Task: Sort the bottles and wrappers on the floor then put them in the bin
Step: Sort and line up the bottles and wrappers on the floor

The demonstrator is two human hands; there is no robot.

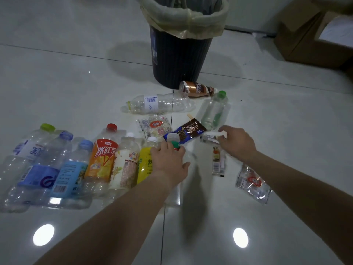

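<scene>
Left hand (169,161) grips clear green-capped bottle (174,194); right hand (237,143) pinches wrapper (209,138).

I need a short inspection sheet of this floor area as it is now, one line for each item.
Surface: glossy pale tiled floor, lamps reflected.
Job's things: dark ribbed bin with yellowish liner; row of plastic bottles lying side by side, left; brown coffee bottle, long clear bottle and green-capped clear bottle near the bin; brown ice-cream wrapper and clear wrappers scattered.
Clutter: nothing seen.
Hands: left hand grips another clear bottle with green cap; right hand pinches a small white wrapper.
Cables: nothing seen.
Surroundings: brown cardboard boxes, far right.
</scene>
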